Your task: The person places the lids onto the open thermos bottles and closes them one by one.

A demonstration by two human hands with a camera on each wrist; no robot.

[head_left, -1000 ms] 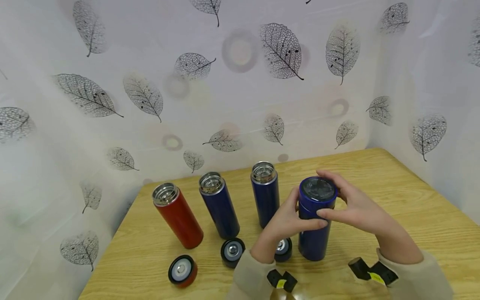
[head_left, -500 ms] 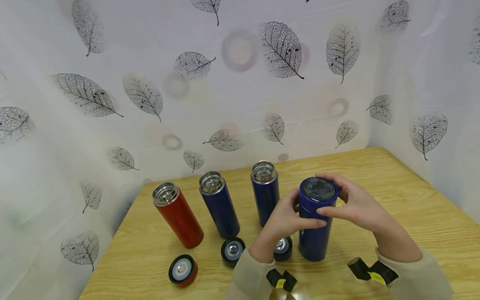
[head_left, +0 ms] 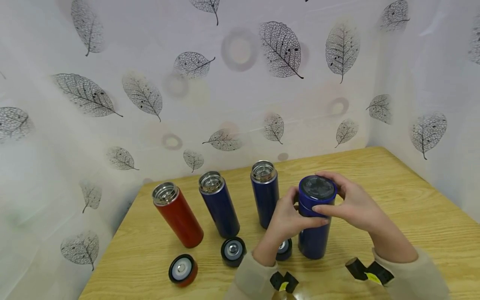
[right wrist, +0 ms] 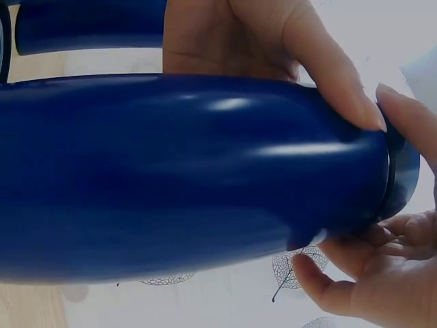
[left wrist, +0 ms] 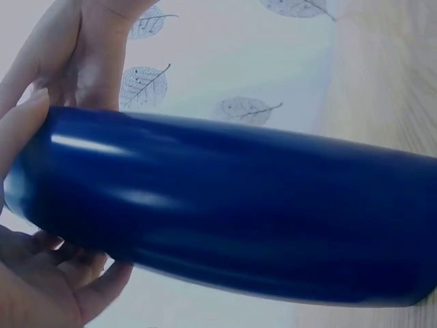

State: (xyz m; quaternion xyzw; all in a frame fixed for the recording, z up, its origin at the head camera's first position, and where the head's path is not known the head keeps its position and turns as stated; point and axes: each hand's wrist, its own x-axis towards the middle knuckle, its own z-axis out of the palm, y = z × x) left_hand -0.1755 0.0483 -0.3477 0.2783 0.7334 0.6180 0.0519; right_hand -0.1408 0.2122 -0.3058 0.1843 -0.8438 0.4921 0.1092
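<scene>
A dark blue thermos bottle (head_left: 313, 242) stands upright on the table at the right, in the head view. Its blue lid (head_left: 318, 192) has a glossy black top and sits on the bottle's mouth; a thin seam shows under it. My left hand (head_left: 286, 217) grips the upper body from the left, thumb across the front. From the right, my right hand (head_left: 354, 205) holds the lid between thumb and fingers. In the right wrist view, the seam lies between the bottle body (right wrist: 191, 178) and the lid (right wrist: 405, 179). The bottle body (left wrist: 239, 205) fills the left wrist view.
To the left stand an uncapped red bottle (head_left: 184, 223) and two uncapped blue bottles, one nearer the red (head_left: 222, 212), another (head_left: 265, 199) behind my left hand. Upturned lids lie in front: a red one (head_left: 183, 270), a dark one (head_left: 233, 251), another (head_left: 284, 249) partly hidden.
My right thumb and wrist have shifted slightly left around the lid. My left hand keeps its grip, and the bottles and loose lids stay in place.
</scene>
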